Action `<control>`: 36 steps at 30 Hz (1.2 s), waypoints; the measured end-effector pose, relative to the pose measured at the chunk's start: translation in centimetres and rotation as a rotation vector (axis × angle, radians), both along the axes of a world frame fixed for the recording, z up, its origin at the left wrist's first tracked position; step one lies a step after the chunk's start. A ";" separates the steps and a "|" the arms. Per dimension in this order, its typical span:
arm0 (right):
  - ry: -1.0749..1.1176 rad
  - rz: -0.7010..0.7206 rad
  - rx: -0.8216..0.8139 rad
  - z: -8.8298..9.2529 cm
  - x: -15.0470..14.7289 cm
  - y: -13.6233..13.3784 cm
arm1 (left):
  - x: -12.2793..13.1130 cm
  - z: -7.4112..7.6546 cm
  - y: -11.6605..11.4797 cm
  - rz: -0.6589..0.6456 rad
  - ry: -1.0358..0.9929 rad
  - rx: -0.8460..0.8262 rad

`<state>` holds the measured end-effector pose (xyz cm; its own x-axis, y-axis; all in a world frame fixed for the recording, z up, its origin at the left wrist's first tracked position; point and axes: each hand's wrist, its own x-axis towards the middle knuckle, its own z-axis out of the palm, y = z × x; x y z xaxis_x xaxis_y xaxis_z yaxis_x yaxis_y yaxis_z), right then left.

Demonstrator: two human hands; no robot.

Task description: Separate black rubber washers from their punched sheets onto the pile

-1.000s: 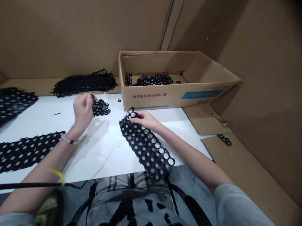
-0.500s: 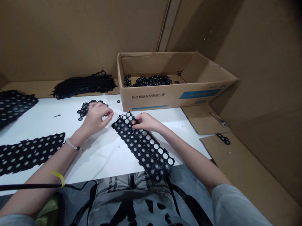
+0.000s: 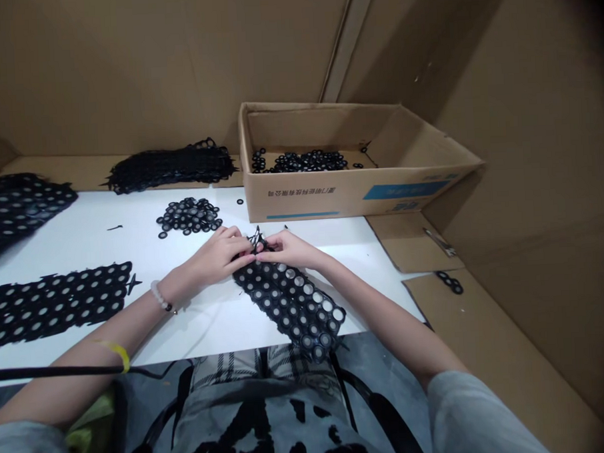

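Note:
A black perforated rubber sheet (image 3: 290,300) with rows of ring shapes lies slantwise in front of me, its near end over the table edge. My left hand (image 3: 226,254) is closed on its far end, fingers pinched against the rubber. Close beside it, my right hand (image 3: 290,249) pinches the same end from the right. The fingertips of both hands almost meet there, and a bent bit of black rubber sticks up between them. Just beyond my left hand sits a pile of small black rings (image 3: 189,216).
A cardboard box (image 3: 300,194) holding loose black rings stands behind my hands. Another sheet (image 3: 60,304) lies at left, a larger one (image 3: 21,205) behind it. A stack of black sheets (image 3: 172,167) rests at the back. Cardboard walls surround the white table (image 3: 147,240).
My left hand has come from above the ring pile to the sheet's far end and closed on it. That end is now bent up between both hands.

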<state>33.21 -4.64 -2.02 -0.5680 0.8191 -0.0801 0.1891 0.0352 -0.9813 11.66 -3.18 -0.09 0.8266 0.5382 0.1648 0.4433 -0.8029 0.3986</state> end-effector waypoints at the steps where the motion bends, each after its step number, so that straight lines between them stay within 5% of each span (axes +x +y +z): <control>1: -0.016 -0.006 -0.002 0.0 -0.1 0.0 | 0.1 0.0 -0.1 -0.005 0.008 0.005; 6: -0.019 -0.032 0.013 0.0 -0.2 0.2 | 0.2 -0.4 0.4 0.056 -0.062 0.027; 9: -0.034 -0.100 0.014 -0.1 0.3 0.6 | -1.9 0.4 2.3 0.313 -0.301 0.038; 11: -0.086 -0.167 0.016 -0.3 0.5 0.8 | -4.0 1.4 3.8 0.599 -0.477 0.154; 16: -0.128 -0.219 0.046 -0.7 0.4 0.8 | -7.5 2.4 5.8 0.854 -0.300 0.441; 23: -0.090 -0.219 0.039 -1.0 0.2 0.7 | -5.1 -0.5 5.4 0.688 0.034 0.300; 26: -0.070 -0.217 0.022 -0.8 0.1 0.7 | -3.3 0.1 4.0 0.547 -0.026 0.215; 30: 0.006 -0.167 0.035 -0.4 -0.2 0.4 | -1.2 0.0 2.0 0.333 -0.166 -0.147; 33: 0.028 -0.140 0.014 -0.2 -0.2 0.1 | -0.5 -0.7 1.9 0.320 -0.226 -0.353; 36: -0.035 -0.117 -0.075 -0.2 0.0 0.1 | -0.7 -1.1 2.3 0.359 -0.263 -0.283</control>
